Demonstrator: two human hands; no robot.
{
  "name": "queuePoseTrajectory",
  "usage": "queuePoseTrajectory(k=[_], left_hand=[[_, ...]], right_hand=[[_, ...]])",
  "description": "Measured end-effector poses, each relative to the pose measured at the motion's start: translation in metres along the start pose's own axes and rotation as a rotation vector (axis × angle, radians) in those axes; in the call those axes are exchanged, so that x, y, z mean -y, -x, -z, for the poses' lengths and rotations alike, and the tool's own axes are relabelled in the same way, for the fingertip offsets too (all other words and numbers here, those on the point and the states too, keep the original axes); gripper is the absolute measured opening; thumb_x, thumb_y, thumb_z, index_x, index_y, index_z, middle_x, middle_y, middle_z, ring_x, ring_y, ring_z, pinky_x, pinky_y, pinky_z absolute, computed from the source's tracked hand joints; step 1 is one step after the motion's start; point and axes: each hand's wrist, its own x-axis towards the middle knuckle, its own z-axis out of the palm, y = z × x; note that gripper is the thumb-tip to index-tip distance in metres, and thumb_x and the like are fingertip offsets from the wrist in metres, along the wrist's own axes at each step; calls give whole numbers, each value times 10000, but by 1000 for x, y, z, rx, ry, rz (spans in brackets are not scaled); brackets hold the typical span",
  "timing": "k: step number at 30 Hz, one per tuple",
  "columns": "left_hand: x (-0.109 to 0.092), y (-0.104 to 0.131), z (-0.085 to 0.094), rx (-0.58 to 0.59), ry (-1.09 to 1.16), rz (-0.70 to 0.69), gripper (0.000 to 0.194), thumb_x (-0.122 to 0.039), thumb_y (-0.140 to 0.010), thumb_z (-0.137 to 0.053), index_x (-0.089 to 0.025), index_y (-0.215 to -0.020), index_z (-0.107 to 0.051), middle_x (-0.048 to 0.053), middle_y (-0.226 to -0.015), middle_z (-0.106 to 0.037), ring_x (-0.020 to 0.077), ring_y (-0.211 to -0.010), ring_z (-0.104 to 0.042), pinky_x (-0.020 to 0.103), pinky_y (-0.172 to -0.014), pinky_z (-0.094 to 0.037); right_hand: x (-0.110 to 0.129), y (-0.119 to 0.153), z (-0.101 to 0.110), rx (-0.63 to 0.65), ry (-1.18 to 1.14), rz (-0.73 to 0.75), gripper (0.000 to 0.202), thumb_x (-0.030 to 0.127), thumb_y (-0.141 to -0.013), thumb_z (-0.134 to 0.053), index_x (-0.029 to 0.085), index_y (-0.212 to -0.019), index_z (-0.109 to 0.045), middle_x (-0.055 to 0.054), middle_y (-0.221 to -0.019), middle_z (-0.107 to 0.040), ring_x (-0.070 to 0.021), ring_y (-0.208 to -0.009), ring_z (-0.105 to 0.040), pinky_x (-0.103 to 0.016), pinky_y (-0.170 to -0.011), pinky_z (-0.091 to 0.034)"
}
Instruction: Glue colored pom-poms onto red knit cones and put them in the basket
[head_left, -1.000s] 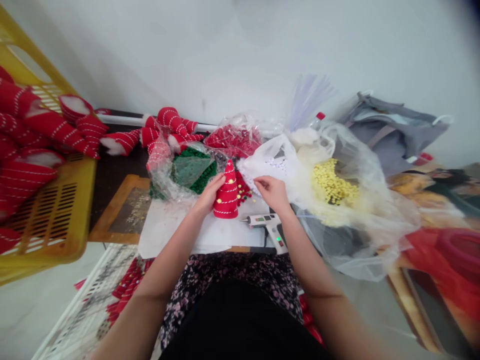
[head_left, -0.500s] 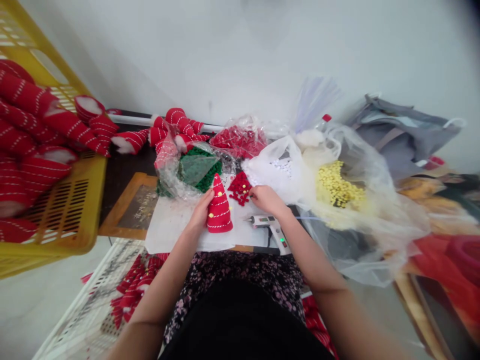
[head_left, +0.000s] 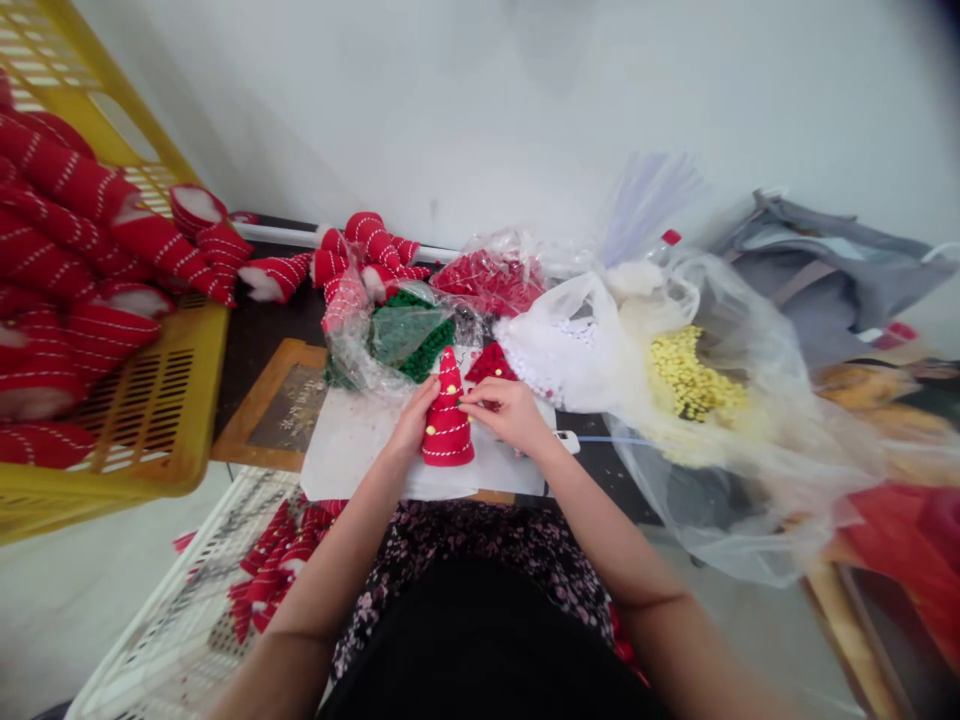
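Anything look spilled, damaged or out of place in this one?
No damage stands out. One mild oddity: red pom-poms lie loose just beyond the right hand, with at least one yellow pom-pom mixed in, whereas the yellow heap sits in a bag. Whether they spilled, I can't tell.

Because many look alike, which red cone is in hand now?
The cone with yellow dots, tip up, in the left hand; no hand touches the others.
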Motion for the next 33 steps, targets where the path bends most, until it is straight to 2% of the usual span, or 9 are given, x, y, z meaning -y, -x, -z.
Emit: queuePoseTrajectory(k=[5, 9, 15, 18, 21, 24, 27, 30, 33], left_hand=[[-1, 3, -2, -25, -1, 11, 400, -457, -789, -839, -218, -1099, -751, 37, -1064, -805, 263, -1078, -739, 337, -911, -572], [-1, 5, 0, -17, 46, 73, 431, -456, -794, -839, -217, -1135, -730, 37, -1027, -808, 250, -996, -759, 338, -864, -589], [1, 7, 5, -12, 86, 91, 514, -459, -770, -865, -207, -1192, -717, 34, -980, -808, 232, -917, -767, 318, -804, -591], [0, 7, 5, -25, 86, 76, 507, -468, -773, -862, -207, -1184, -721, 38, -1003, -809, 245, -972, -765, 330, -855, -590], [1, 7, 4, -31, 81, 73, 474, -463, -774, -857, -214, -1157, -731, 27, -986, -805, 232, -929, -757, 317, -822, -581], [2, 7, 5, -40, 76, 79, 448, -464, -787, -849, -217, -1144, -736, 18, -979, -800, 214, -899, -746, 302, -805, -569], [4, 6, 6, -43, 74, 77, 436, -453, -796, -848, -219, -1147, -738, 14, -985, -796, 212, -920, -742, 301, -829, -568], [6, 4, 6, -59, 71, 94, 428, -422, -795, -855, -223, -1157, -742, 16, -1005, -797, 216, -947, -744, 308, -854, -568], [6, 3, 5, -65, 61, 94, 454, -401, -788, -867, -228, -1188, -742, 30, -1086, -802, 220, -979, -743, 312, -872, -570]], right_hand=[[-11, -6, 15, -64, -27, -31, 171, 347, -966, -742, 242, -934, -872, -59, -936, -826, -199, -820, -759, -321, -751, -601], [-26, -43, 23, -151, 147, -142, 192, 268, -973, -686, 214, -939, -867, -56, -933, -840, -217, -858, -772, -332, -825, -601], [-30, -108, -17, 333, 517, -107, 264, 100, -948, -612, 184, -1036, -846, -90, -1146, -835, -212, -1074, -763, -288, -979, -540], [-29, -122, -38, 418, 572, -121, 157, 100, -875, -686, 164, -858, -829, -113, -1020, -841, -237, -971, -768, -276, -874, -542], [-32, -126, -45, 459, 616, -147, 116, 103, -825, -728, 139, -728, -781, -144, -912, -830, -256, -859, -759, -285, -782, -526], [-37, -120, -37, 449, 625, -152, 134, 92, -840, -694, 140, -748, -778, -136, -894, -825, -259, -858, -757, -288, -789, -521], [-40, -111, -23, 396, 610, -149, 210, 41, -855, -635, 149, -898, -810, -109, -971, -834, -241, -950, -763, -277, -871, -526], [-39, -104, -7, 331, 586, -148, 322, 36, -868, -628, 153, -1110, -805, -102, -1076, -832, -225, -1023, -762, -292, -954, -527], [-36, -99, 9, 203, 487, -167, 293, 96, -881, -650, 154, -1129, -795, -101, -1081, -827, -215, -966, -763, -323, -935, -554]])
